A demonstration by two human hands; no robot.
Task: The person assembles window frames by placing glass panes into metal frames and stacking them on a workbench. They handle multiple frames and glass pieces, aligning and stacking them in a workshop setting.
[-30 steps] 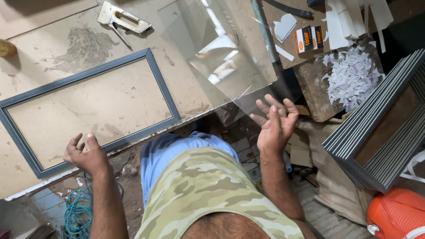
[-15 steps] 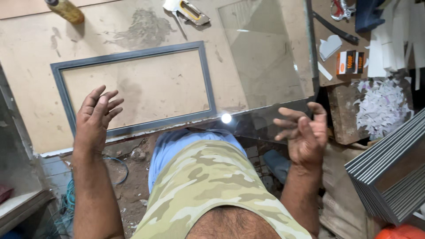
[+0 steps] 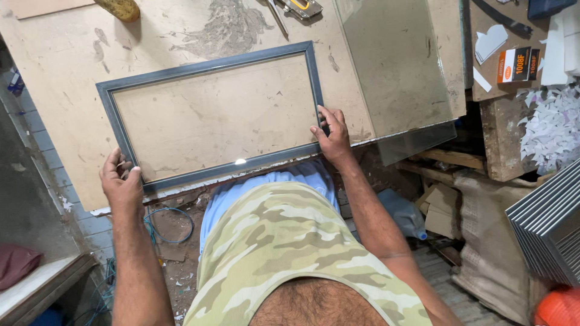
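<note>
A worn, stained plywood tabletop (image 3: 60, 90) fills the head view, cluttered at 2 o'clock with paper scraps (image 3: 553, 130). A grey picture frame (image 3: 211, 111) lies flat near its front edge. The left hand (image 3: 121, 181) curls around the frame's corner at 8 o'clock; the right hand (image 3: 331, 136) grips the corner at 4 o'clock. A glass sheet (image 3: 399, 66) lies just beside the frame at 3 o'clock.

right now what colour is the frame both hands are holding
Grey-blue; the frame shows best in the head view.

Scuffed plywood workbench (image 3: 54, 90) — littered floor (image 3: 175, 241)
</note>
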